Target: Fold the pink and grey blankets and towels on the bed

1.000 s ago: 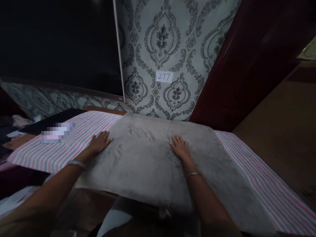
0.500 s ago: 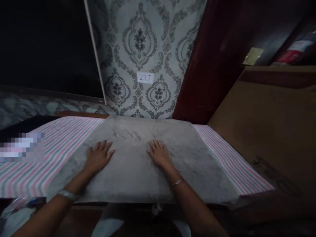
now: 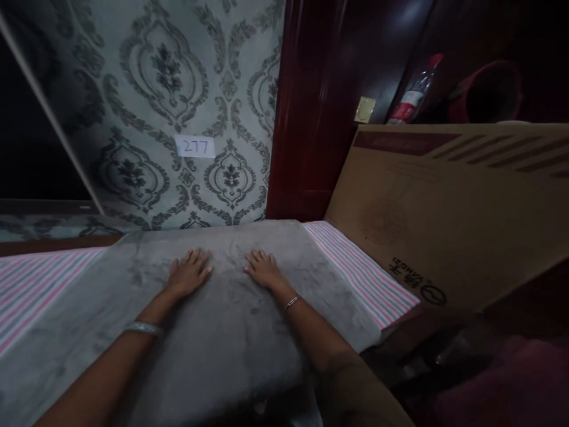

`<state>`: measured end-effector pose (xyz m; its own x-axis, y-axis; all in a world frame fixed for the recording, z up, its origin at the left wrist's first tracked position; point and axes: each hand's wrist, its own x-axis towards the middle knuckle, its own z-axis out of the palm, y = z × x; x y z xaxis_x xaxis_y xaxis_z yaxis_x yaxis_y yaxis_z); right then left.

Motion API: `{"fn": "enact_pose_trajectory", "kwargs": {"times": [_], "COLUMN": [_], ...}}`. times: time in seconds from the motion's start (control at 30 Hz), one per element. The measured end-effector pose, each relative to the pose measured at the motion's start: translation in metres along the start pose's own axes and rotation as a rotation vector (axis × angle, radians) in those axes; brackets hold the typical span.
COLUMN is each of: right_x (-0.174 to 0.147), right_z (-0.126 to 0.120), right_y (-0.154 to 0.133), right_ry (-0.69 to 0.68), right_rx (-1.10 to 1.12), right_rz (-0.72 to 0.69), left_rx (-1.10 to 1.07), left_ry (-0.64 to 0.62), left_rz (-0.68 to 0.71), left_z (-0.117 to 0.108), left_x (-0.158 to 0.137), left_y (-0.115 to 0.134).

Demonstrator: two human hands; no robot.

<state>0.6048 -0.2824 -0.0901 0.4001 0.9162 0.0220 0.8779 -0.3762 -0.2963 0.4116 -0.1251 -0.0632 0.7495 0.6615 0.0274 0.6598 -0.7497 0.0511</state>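
A grey plush cloth (image 3: 213,332) lies spread over a table, on top of a pink, grey and white striped cloth (image 3: 355,261) that shows at both sides. My left hand (image 3: 189,274) rests flat on the grey cloth, fingers spread and a wide bracelet on the wrist. To its right my right hand (image 3: 263,270) also lies palm down on the cloth with fingers apart, a thin bangle on that wrist. Neither hand grips anything. Faint wrinkles and brushed marks show in the pile around both hands.
A large cardboard box (image 3: 400,201) stands along the table's right side. Behind it are a red-capped plastic bottle (image 3: 411,98) and a dark red cabinet (image 3: 306,107). A paper label marked 277 (image 3: 195,146) is on the patterned wall. A dark screen (image 3: 35,136) is at far left.
The view has swung to the right, bringing more of the box and bottle into sight. Both hands have slid farther from me over the grey cloth and stand closer together.
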Motion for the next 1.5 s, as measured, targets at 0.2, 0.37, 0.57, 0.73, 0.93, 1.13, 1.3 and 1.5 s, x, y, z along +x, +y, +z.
{"fn": "enact_pose_trajectory", "kwargs": {"times": [0.2,0.37,0.57,0.73,0.93,1.13,1.3,1.5], "right_x": [0.01,0.005,0.003,-0.006,-0.055,-0.103,-0.098,-0.057], "right_z": [-0.016,-0.035,-0.043,-0.044,-0.044,-0.043,-0.049,-0.033], "right_y": [0.078,0.145,0.19,0.194,0.184,0.164,0.126,0.067], "right_ry": [0.064,0.119,0.078,0.042,0.034,0.063,0.05,0.012], "right_rx": [-0.049,-0.092,-0.093,-0.101,-0.119,-0.132,-0.103,-0.079], "right_rz": [0.156,0.377,0.515,0.529,0.547,0.6,0.561,0.153], "left_rx": [0.044,0.042,0.031,0.015,0.01,0.001,0.0,-0.005], "left_ry": [-0.002,0.019,0.022,0.043,0.045,0.019,0.003,-0.002], "left_rz": [0.014,0.035,0.03,0.045,0.043,0.042,0.031,0.063], "left_z": [0.026,0.027,0.03,0.031,0.03,0.025,0.022,0.024], "left_x": [0.005,0.008,0.012,0.012,0.013,0.011,0.008,0.002], "left_y": [0.005,-0.001,-0.002,-0.002,-0.001,0.003,0.006,0.005]}}
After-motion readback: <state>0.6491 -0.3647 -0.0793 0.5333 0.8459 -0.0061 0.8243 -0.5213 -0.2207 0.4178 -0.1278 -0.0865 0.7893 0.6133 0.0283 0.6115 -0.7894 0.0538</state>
